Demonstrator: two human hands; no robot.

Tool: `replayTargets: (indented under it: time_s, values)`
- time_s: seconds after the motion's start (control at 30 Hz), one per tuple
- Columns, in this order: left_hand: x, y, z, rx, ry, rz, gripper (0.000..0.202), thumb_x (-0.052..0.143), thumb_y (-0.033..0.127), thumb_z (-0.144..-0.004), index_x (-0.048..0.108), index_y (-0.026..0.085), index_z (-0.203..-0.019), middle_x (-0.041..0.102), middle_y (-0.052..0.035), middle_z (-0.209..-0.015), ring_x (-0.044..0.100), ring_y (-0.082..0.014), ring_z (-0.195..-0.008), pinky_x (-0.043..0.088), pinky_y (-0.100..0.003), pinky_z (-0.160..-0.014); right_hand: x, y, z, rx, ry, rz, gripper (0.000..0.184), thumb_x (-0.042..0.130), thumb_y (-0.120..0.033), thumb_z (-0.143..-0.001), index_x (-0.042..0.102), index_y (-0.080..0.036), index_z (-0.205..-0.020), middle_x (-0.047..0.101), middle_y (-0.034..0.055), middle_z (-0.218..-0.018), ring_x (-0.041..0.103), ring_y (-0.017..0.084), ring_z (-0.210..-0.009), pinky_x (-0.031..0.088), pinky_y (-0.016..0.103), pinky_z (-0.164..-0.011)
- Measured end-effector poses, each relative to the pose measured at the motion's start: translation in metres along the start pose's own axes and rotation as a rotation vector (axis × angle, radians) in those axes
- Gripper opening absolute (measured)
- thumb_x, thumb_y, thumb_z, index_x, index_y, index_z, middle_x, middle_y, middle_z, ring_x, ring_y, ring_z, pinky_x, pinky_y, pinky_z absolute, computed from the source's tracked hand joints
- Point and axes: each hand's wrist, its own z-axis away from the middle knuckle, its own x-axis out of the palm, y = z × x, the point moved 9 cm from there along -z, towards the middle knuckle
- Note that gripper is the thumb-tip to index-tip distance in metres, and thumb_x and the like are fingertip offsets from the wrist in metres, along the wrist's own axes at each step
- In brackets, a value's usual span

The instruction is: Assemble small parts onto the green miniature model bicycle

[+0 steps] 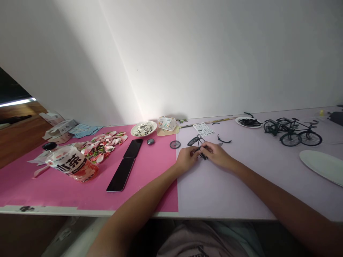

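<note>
My left hand (187, 159) and my right hand (215, 152) meet over the pale lilac sheet (227, 185), both closed on a small black model bicycle frame (197, 144) with one wheel on it. A loose black wheel (175, 144) lies just left of my left hand. A curved black mudguard piece (224, 140) rests just beyond my right hand. A printed instruction sheet (203, 128) lies further back.
Two finished model bicycles (293, 131) stand at the right, behind a white plate (321, 166). A plate of black parts (249, 122) sits at the back. On the pink sheet (150, 178) lie two phones (125, 164), a bottle (71, 162), a bowl (144, 129) and wrappers (103, 143).
</note>
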Motion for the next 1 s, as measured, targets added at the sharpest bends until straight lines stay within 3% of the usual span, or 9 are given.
replayTargets:
  time_s: [1.0]
  values:
    - [0.0011, 0.0016, -0.0002, -0.010, -0.015, -0.055, 0.034, 0.054, 0.042, -0.098, 0.075, 0.017, -0.106, 0.078, -0.0046, -0.087, 0.068, -0.0165, -0.073, 0.050, -0.024, -0.067, 0.0016, 0.0003, 0.0005, -0.025, -0.042, 0.035, 0.026, 0.050, -0.047, -0.095, 0.062, -0.024, -0.093, 0.059, -0.0008, -0.075, 0.045, 0.015, -0.061, 0.035, 0.027, -0.054]
